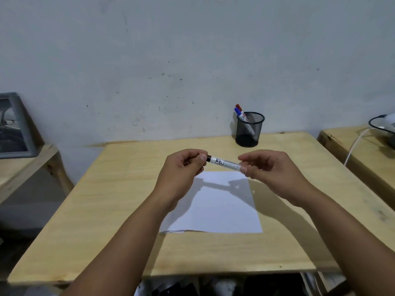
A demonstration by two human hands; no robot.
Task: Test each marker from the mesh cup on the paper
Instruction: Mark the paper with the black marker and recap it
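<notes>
Marker (pixel 224 163) above paper's (pixel 215 210) far edge

Both hands hang above the far edge of the paper (pixel 215 206), joined by the marker (pixel 225 164) held level between them, so the way straight across is barred at that height. The left hand (pixel 183 167) and right hand (pixel 269 169) each close their grip on one end. Behind them the mesh cup (pixel 249 130) stands near the far right corner of the surface (pixel 106 199), two markers leaning out leftward. Bare wood lies wide on the left and along the near edge.
</notes>
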